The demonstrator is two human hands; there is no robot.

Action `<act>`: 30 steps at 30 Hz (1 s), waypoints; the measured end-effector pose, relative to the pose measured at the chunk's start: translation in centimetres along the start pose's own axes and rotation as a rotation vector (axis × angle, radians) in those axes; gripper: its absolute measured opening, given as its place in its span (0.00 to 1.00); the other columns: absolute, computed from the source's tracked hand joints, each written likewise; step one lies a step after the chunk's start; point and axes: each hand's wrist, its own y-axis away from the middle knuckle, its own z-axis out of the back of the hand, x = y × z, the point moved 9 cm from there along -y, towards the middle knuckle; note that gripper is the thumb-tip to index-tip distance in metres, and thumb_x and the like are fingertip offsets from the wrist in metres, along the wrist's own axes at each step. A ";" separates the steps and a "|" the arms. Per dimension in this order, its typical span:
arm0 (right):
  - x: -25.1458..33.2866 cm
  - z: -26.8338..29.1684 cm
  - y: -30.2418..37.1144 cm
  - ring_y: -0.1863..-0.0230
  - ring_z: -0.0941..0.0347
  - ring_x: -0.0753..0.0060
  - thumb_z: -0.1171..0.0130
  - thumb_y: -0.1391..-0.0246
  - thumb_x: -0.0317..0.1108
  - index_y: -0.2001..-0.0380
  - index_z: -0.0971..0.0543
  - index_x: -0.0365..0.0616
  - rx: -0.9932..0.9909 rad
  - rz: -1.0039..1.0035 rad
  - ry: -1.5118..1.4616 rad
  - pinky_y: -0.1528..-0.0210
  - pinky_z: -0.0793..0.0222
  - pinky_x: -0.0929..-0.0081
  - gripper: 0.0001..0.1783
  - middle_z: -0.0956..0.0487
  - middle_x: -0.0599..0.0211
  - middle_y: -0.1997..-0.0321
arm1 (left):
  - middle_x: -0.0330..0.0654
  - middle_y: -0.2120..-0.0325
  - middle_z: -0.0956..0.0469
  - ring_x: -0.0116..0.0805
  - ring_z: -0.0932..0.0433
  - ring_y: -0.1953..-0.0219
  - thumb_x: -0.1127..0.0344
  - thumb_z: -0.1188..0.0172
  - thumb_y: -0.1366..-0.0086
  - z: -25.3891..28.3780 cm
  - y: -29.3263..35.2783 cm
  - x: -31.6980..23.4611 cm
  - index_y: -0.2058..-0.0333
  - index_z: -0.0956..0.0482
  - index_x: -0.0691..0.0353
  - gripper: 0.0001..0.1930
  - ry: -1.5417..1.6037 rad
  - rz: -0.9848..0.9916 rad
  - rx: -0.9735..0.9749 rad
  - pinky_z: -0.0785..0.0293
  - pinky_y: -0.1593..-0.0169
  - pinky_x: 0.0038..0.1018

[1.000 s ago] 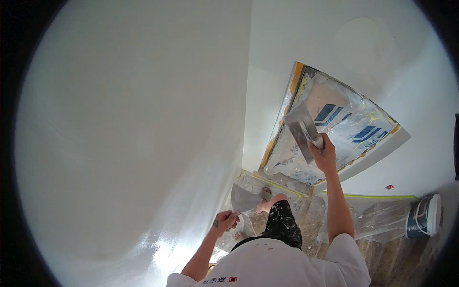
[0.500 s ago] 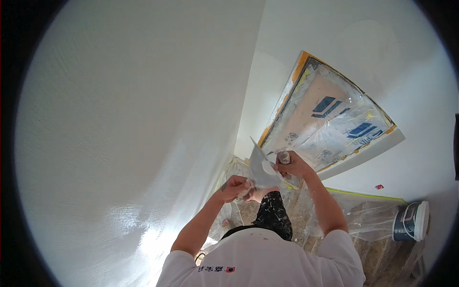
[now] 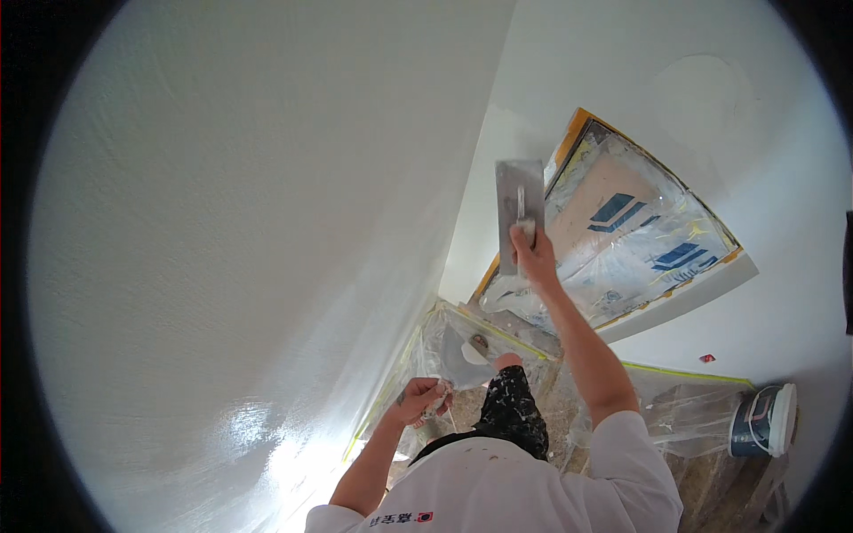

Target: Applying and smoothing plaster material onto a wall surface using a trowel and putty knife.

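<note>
Grey metal is what we note first: a flat trowel [image 3: 508, 200], gripped by its handle in the right hand [image 3: 535, 258], fingers closed around it. It is raised near the corner, in front of the right wall [image 3: 613, 44] and beside the covered panel [image 3: 604, 253]. Whether the blade touches the wall we cannot tell. The left hand [image 3: 419, 400] sits low, closed on the handle of a wide scraper [image 3: 456, 366], whose blade points away from the body and bears a white patch, probably filler.

For sound work, we judge that the trowel wants a slight, steady tilt and even pressure along its whole edge, with lighter strokes near the corner so that the left wall [image 3: 249, 204] is not scored. We advise holding the scraper level, so that nothing slides off, and wiping the trowel on it often. The panel's plastic cover should not be snagged.

Our count: two hands, both occupied; one trowel; one scraper; two walls meeting at one corner; one covered panel; one dark bucket [image 3: 753, 425] with a pale rim, at the far right; one small red scrap [image 3: 707, 359] low on the right wall.
</note>
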 end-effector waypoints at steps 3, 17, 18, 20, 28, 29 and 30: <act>4.5 1.3 -2.0 0.72 0.24 0.58 0.38 0.49 0.51 0.68 0.26 0.40 -0.017 0.279 0.491 0.69 0.29 0.61 0.23 0.22 0.57 0.74 | 0.42 0.73 0.23 0.29 0.27 0.76 0.57 0.46 0.33 0.6 1.5 1.0 0.63 0.24 0.67 0.16 0.017 0.042 -0.037 0.31 0.72 0.25; -14.2 -4.8 5.0 0.81 0.33 0.60 0.45 0.46 0.60 0.71 0.26 0.38 0.367 -0.186 0.148 0.75 0.36 0.65 0.29 0.29 0.59 0.83 | 0.39 0.74 0.23 0.27 0.28 0.75 0.58 0.47 0.32 3.1 5.2 4.5 0.64 0.23 0.67 0.15 -0.044 0.126 -0.173 0.31 0.70 0.24; -16.2 -5.1 4.2 0.79 0.31 0.59 0.46 0.46 0.61 0.73 0.26 0.38 0.352 -0.157 0.326 0.74 0.35 0.64 0.30 0.28 0.60 0.82 | 0.39 0.74 0.23 0.26 0.28 0.75 0.58 0.48 0.31 3.1 5.4 4.8 0.64 0.22 0.67 0.15 -0.061 0.154 -0.180 0.31 0.70 0.24; -19.8 -5.9 2.5 0.77 0.30 0.59 0.47 0.46 0.62 0.75 0.26 0.39 0.344 -0.125 0.498 0.72 0.35 0.64 0.31 0.27 0.60 0.81 | 0.39 0.74 0.23 0.26 0.28 0.76 0.59 0.48 0.31 3.2 5.6 5.0 0.63 0.22 0.66 0.15 -0.063 0.186 -0.194 0.31 0.70 0.23; -30.0 -9.0 -2.7 0.61 0.23 0.55 0.44 0.53 0.64 0.66 0.23 0.40 0.426 -0.218 0.861 0.58 0.30 0.60 0.33 0.20 0.57 0.68 | 0.38 0.74 0.23 0.26 0.27 0.76 0.58 0.48 0.31 3.9 5.5 5.2 0.64 0.22 0.66 0.15 -0.041 0.218 -0.313 0.32 0.72 0.23; -30.5 -9.2 -3.0 0.59 0.23 0.55 0.44 0.53 0.64 0.62 0.23 0.40 0.421 -0.245 0.876 0.56 0.30 0.60 0.34 0.20 0.56 0.65 | 0.38 0.75 0.23 0.26 0.27 0.76 0.58 0.48 0.31 3.8 5.4 5.2 0.65 0.22 0.66 0.15 -0.037 0.216 -0.307 0.32 0.73 0.22; -30.5 -9.5 -3.0 0.59 0.23 0.55 0.44 0.53 0.64 0.62 0.23 0.40 0.433 -0.248 0.865 0.56 0.30 0.60 0.34 0.20 0.56 0.65 | 0.38 0.75 0.23 0.26 0.27 0.77 0.58 0.47 0.32 3.9 5.5 5.2 0.65 0.21 0.65 0.15 -0.037 0.221 -0.310 0.32 0.73 0.23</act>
